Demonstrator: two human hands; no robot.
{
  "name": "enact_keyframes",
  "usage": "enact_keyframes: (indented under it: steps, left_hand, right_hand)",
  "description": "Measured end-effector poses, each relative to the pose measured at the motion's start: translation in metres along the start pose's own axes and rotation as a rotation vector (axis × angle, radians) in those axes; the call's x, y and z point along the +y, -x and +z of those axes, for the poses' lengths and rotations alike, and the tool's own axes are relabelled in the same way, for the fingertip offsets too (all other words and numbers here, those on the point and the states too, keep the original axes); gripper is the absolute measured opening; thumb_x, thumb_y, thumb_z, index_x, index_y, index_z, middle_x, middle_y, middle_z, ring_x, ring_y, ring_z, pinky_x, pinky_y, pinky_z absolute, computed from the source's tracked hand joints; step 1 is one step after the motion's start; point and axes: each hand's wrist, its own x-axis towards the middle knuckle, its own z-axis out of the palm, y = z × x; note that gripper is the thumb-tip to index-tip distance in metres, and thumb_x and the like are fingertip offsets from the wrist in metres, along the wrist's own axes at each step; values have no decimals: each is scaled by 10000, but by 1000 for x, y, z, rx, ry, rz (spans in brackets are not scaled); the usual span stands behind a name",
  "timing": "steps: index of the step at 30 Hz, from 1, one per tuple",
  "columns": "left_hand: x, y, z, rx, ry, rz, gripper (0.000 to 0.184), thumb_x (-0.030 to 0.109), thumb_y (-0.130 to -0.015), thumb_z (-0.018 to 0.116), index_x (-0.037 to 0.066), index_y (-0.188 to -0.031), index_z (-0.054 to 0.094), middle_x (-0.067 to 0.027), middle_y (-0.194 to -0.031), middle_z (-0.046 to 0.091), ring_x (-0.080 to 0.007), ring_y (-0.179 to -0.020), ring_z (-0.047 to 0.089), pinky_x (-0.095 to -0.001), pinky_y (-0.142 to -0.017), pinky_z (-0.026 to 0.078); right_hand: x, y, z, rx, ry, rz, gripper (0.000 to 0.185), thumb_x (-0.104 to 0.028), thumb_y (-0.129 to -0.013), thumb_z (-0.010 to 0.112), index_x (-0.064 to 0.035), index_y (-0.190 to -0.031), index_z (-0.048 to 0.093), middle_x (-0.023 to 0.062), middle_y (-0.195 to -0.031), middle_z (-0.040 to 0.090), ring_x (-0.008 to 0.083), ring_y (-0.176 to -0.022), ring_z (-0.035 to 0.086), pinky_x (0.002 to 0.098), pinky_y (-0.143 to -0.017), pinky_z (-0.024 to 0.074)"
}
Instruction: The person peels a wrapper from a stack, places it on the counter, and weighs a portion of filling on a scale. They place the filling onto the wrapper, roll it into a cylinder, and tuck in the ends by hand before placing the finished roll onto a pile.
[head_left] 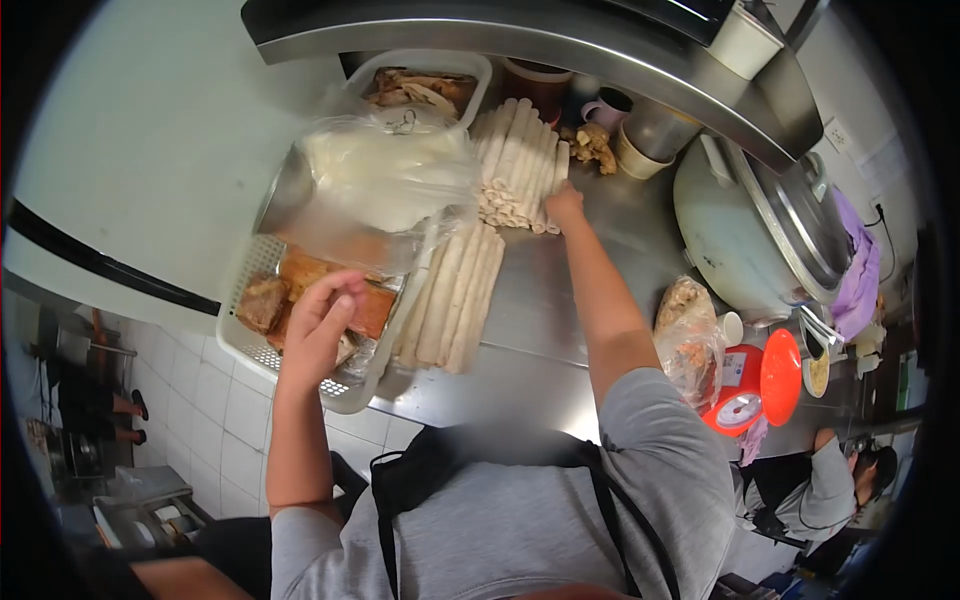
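Observation:
My right hand (565,204) is closed around the lower end of a long pale stick-shaped roll (561,168), at the right side of a pile of similar rolls (517,160). My left hand (325,322) is above a white perforated basket (240,335) of brown chunks (263,303), fingers slightly bent and thumb apart, with nothing visible in it. More pale rolls (455,298) lie side by side just right of the basket. Clear plastic bags (390,165), one with pale contents, cover the basket's far part.
Behind the bags stands a white tub (478,72) of brown pieces. Ginger (592,148) lies beside the pile. A large lidded pot (735,235), bagged food (688,335) and a red scale (740,398) stand at right. A metal shelf (560,55) overhangs the counter. Another person (825,485) is at lower right.

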Motion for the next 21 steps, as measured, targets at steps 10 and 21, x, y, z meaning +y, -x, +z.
enact_keyframes:
  steps: [10, 21]
  left_hand:
    - [-29, -131, 13, -187, -1202, 114, 376, 195, -791, 547, -7, -1107, 526, -210, -1043, 547, -314, -989, 518, -376, -839, 416]
    - [-55, -154, 21, -252, -1366, 318, 501, 315, -751, 590, -10, -1125, 514, -232, -1109, 521, -363, -1067, 454, -428, -926, 332]
  right_hand:
    - [17, 25, -4, 102, -74, -134, 597, -174, -679, 586, -5, -1220, 396, 242, -1108, 529, 338, -1024, 528, 360, -874, 422]
    - [-1, 25, -23, -159, -173, 185, 499, -294, -653, 646, 42, -1005, 538, 154, -865, 605, 252, -742, 584, 360, -594, 486]
